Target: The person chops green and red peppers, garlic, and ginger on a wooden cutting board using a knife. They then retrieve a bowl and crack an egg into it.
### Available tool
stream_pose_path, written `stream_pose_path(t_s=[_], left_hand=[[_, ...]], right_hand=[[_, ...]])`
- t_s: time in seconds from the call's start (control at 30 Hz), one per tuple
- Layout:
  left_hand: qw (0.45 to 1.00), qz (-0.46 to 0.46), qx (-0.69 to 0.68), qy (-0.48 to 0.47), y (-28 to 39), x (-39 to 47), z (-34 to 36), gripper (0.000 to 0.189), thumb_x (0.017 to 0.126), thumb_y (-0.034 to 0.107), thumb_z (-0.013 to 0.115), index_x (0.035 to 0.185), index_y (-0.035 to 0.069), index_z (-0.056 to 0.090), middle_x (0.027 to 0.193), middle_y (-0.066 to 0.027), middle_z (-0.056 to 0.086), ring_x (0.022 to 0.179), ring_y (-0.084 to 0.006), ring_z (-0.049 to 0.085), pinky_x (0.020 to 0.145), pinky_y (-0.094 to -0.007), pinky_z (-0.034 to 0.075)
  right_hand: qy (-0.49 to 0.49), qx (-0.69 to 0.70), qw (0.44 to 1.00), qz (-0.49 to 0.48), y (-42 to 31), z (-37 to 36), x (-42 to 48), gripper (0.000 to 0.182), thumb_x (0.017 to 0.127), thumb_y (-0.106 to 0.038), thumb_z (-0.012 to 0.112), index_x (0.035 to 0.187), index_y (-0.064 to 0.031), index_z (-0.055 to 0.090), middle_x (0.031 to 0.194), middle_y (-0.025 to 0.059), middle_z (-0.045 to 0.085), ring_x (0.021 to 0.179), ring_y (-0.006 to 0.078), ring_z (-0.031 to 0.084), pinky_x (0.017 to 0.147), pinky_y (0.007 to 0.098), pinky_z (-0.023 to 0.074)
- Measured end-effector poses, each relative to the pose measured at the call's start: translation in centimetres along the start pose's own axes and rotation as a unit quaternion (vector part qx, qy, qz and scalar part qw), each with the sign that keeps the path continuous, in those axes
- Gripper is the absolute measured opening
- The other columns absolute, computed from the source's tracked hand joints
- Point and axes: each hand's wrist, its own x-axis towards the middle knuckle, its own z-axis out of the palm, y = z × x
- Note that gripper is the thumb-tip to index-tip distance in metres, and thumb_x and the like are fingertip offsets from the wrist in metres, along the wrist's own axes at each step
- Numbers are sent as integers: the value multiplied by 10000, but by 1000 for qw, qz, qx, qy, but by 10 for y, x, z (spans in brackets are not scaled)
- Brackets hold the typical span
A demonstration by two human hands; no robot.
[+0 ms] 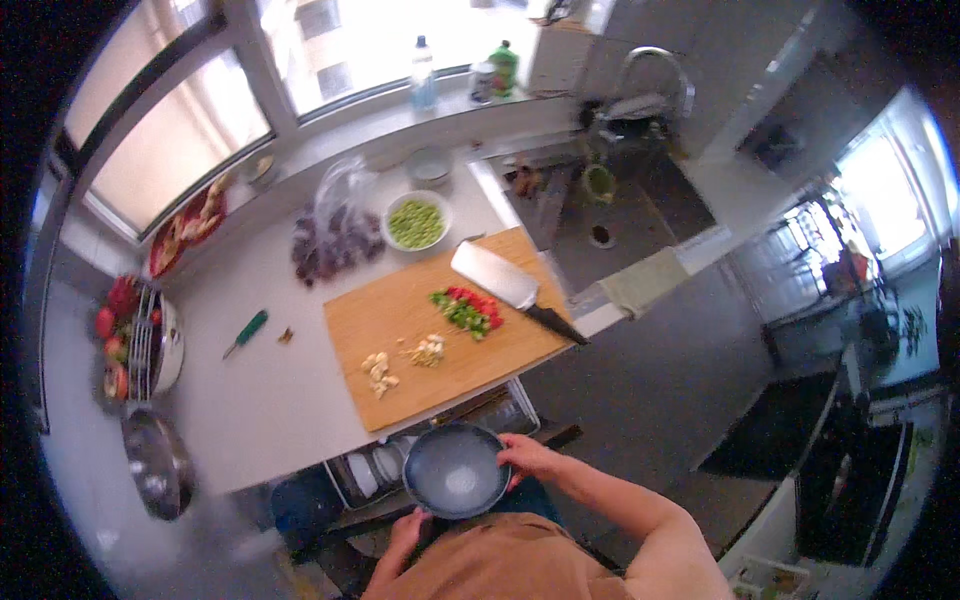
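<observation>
My left hand [409, 529] and my right hand [525, 459] grip opposite sides of a round dark grey-blue bowl [456, 471], close to my body. Its inside shows no food. Beyond it, a wooden cutting board [420, 300] lies at the counter's edge. On the board are chopped red and green peppers [469, 311], minced garlic-like pieces [427, 351] and larger pale pieces [379, 375]. A cleaver [495, 276] with a black handle rests at the board's right side, its handle end over the edge.
Below the counter an open drawer [341, 487] holds dishes. A bowl of green beans [416, 221], a plastic bag of dark purple fruit [337, 240] and a green-handled peeler or knife [249, 330] lie on the counter. The sink [630, 225] is at the right; a metal bowl [157, 465] is at the left.
</observation>
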Motion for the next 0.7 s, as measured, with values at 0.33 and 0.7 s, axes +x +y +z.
stream_pose_path(t_s=[0.33,0.7], left_hand=[[995,-81,-57,17,74,51,-58,609,971,598,538,1078,37,750,1038,-81,734,971,-183,654,834,-325,489],[912,42,-282,-294,382,4,32,682,1042,566,374,1552,116,329,1579,-96,381,1429,-296,378,1178,-489,300]], right_hand=[[96,97,985,-108,-3,2,-116,460,863,-71,566,1320,-105,533,839,49,666,535,127,632,440,247,528],[201,202,927,-245,8,-67,-242,466,870,-96,572,1331,-100,512,911,30,649,635,108,626,465,253,509]])
